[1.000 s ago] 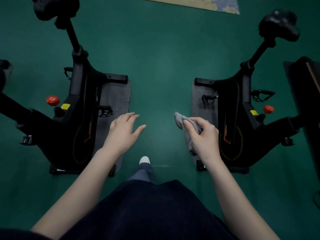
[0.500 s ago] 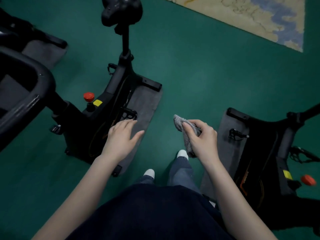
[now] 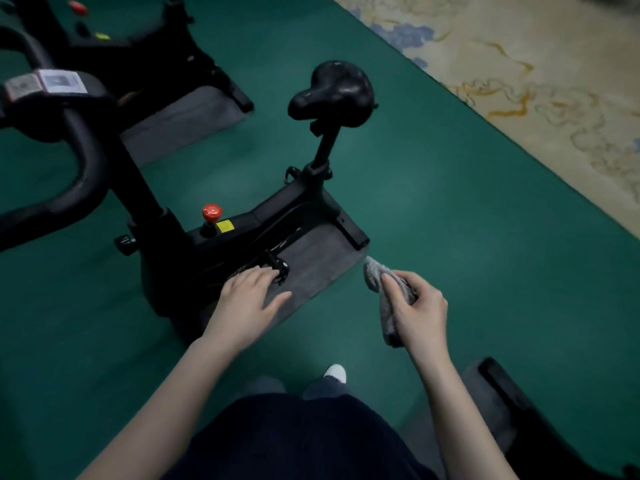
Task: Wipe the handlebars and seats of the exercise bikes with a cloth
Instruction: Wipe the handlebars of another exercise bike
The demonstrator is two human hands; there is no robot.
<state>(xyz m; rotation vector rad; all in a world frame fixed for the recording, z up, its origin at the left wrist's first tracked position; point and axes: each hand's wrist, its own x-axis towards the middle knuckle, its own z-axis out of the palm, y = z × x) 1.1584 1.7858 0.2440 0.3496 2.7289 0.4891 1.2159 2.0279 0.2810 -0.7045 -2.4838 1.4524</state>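
Observation:
A black exercise bike [image 3: 207, 251] stands on a grey mat in front of me, to my left. Its black seat [image 3: 334, 91] rises on a post at the upper middle. Its curved black handlebar [image 3: 86, 168] with a small console fills the left side. My right hand [image 3: 420, 306] grips a crumpled grey cloth [image 3: 379, 282] in the air, to the right of the mat and well below the seat. My left hand [image 3: 247, 303] hovers with fingers spread over the pedal area, holding nothing.
A second bike [image 3: 138, 57] on its own mat stands behind at the upper left. Part of a third bike's base [image 3: 519, 403] shows at the lower right. The floor is green [image 3: 467, 220], with a pale patterned carpet [image 3: 536, 81] at the upper right. My feet show below.
My view has swung left: the left bike now sits in the middle with its seat and handlebar close, and the right bike has slid almost out of view. Both hands keep their pose.

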